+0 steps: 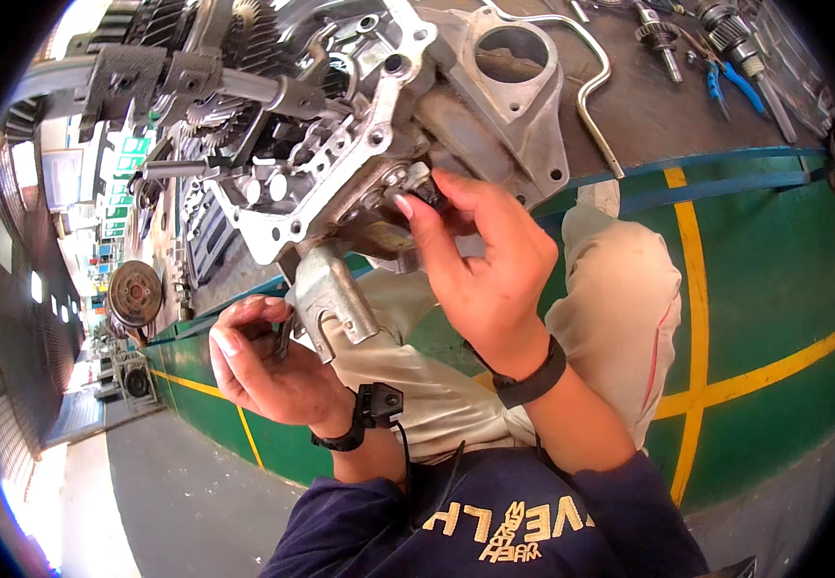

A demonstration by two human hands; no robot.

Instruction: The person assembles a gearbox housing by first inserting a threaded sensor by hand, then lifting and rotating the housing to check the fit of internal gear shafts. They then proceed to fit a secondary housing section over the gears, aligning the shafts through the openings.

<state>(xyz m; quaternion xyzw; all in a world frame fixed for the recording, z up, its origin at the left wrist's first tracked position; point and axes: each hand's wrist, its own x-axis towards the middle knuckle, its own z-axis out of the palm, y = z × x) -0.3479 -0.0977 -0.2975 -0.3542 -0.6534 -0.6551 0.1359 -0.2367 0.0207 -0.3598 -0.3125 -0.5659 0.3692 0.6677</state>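
At the lower edge of the gearbox casing [340, 125], right hand [480, 265] fingers pinch a small dark fitting [424, 187] against the housing. Left hand [268, 361], just below, curls around a thin tool [285, 337]. I'd keep that fitting square while turning, so it seats without cross-threading.

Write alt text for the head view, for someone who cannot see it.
A person's right hand pinches a small dark part against a grey metal gearbox housing on a workbench, while the left hand grips a slim metal tool below it. Blue-handled pliers and shafts lie on the bench.
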